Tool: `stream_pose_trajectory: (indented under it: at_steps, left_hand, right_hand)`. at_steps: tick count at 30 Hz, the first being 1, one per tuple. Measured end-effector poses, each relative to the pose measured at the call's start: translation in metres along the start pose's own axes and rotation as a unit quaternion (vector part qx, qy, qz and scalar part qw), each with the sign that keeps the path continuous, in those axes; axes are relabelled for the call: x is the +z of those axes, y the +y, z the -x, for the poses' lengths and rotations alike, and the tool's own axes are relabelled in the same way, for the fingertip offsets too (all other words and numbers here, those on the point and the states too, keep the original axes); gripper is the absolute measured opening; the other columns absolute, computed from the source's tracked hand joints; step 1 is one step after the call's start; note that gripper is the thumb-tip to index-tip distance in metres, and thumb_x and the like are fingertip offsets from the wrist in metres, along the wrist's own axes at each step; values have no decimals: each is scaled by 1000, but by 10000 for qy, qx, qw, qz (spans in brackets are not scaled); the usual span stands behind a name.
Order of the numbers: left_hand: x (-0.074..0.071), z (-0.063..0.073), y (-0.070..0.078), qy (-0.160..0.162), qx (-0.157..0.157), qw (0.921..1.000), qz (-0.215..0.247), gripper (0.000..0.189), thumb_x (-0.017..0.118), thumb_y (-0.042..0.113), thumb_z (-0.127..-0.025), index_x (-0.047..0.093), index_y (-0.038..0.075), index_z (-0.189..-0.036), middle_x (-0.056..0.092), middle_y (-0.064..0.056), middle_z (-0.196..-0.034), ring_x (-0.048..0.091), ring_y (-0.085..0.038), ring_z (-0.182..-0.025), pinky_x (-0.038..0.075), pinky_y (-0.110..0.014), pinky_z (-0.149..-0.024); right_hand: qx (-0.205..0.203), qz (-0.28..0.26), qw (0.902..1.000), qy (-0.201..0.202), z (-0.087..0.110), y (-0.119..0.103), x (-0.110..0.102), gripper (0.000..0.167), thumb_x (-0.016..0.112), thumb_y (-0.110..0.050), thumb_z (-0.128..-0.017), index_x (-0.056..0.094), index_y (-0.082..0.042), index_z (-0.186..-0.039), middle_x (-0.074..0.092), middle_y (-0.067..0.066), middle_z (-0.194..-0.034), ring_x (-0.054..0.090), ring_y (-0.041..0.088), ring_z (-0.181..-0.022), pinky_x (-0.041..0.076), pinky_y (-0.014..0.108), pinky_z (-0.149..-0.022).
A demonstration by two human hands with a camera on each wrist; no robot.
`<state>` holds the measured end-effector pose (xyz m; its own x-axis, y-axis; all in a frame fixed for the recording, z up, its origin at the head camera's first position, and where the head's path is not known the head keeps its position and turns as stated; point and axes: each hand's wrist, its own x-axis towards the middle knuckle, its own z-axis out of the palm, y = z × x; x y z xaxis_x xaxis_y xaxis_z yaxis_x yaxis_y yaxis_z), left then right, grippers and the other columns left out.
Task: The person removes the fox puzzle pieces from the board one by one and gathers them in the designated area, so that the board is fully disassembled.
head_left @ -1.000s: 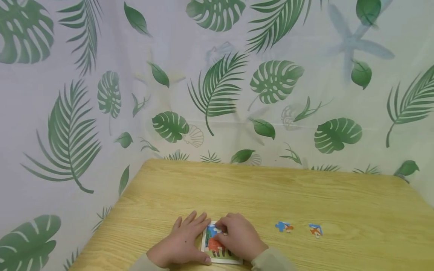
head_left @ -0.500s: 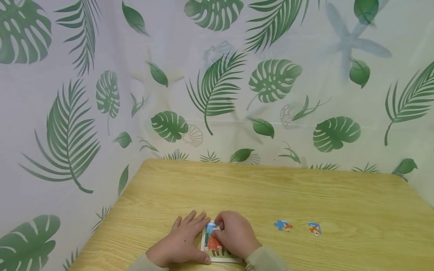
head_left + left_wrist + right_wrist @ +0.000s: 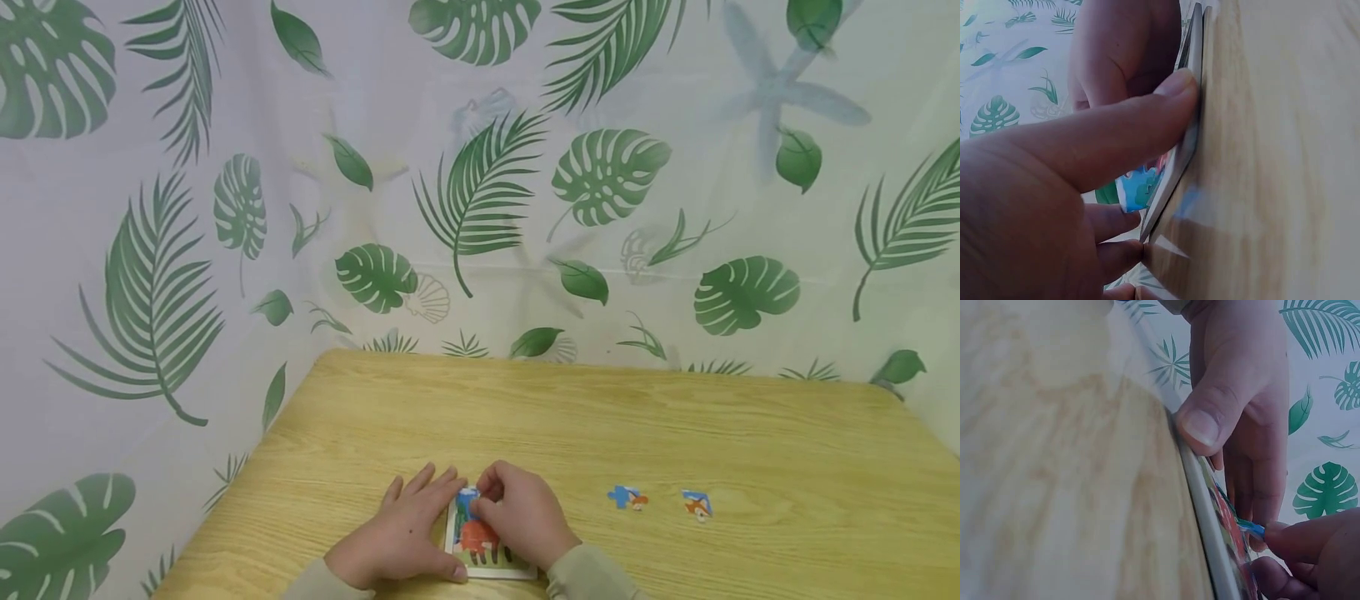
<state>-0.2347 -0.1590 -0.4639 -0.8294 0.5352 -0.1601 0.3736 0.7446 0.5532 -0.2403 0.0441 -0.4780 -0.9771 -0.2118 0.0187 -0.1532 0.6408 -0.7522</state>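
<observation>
A small jigsaw puzzle in a white-edged tray [image 3: 495, 573] lies on the table between both hands. Its picture shows a red animal [image 3: 476, 536] with dark legs on grass, under blue. My left hand [image 3: 401, 533] rests along the tray's left side, fingers spread and straight. In the left wrist view its thumb presses on the tray's near rim. Over the upper right of the puzzle is my right hand [image 3: 525, 512], hiding that part. Its thumb and index finger pinch a blue puzzle piece [image 3: 1254, 529], tilted up at the picture's surface.
To the right on the wooden table [image 3: 787, 450] lie two loose groups of joined puzzle pieces, one blue and orange [image 3: 626, 497], the other with an orange animal part [image 3: 697, 505]. A leaf-patterned curtain [image 3: 510, 275] hangs behind and at the left.
My right hand has shifted slightly toward the tray's far edge, its fingertips working over the puzzle's upper part. The left hand has stayed in place.
</observation>
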Motion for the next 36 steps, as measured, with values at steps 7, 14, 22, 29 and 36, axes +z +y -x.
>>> stream_pose_trajectory:
  at_steps: [7, 14, 22, 29, 36]
  left_hand:
    - [-1, 0, -1, -5, -51, 10000, 28, 108, 87, 58, -68, 41, 14, -156, 29, -6, -164, 12, -37, -153, 0, -72, -112]
    - [-2, 2, -2, 36, 53, 10000, -67, 96, 78, 60, -79, 43, 12, -155, 30, -6, -164, 13, -37, -152, 2, -72, -112]
    - [-1, 1, -1, 285, 128, 9992, -255, 67, 66, 44, -96, 48, 12, -152, 33, -8, -162, 18, -38, -151, 7, -73, -111]
    - [0, 0, 0, 340, 46, 9991, -269, 66, 70, 42, -94, 51, 13, -150, 35, -8, -161, 20, -38, -151, 8, -73, -112]
    - [3, 0, -3, 188, 91, 9994, -258, 66, 67, 43, -96, 47, 19, -154, 31, -9, -163, 16, -39, -151, 5, -74, -111]
  right_hand:
    - [-29, -111, 9999, 11, 0, 0, 2, 18, 79, -20, -88, 61, -19, -87, 60, -8, -77, 55, 13, -69, 47, 33, -65]
    - [-189, -115, 9998, 18, -2, 1, 3, 15, 77, -18, -88, 64, -21, -95, 61, -12, -75, 56, 9, -67, 47, 32, -65]
    - [-298, -38, 9995, 24, -3, 4, 3, 9, 75, -22, -91, 67, -25, -93, 61, -14, -75, 55, 9, -66, 47, 31, -64]
    - [-56, -880, 9959, 193, -3, 5, -2, 6, 71, -23, -95, 67, -19, -95, 64, -8, -80, 58, 14, -71, 49, 31, -62]
    - [153, -724, 9970, 241, -2, 9, -13, 4, 71, -23, -95, 69, -20, -96, 64, -7, -82, 57, 15, -75, 47, 34, -70]
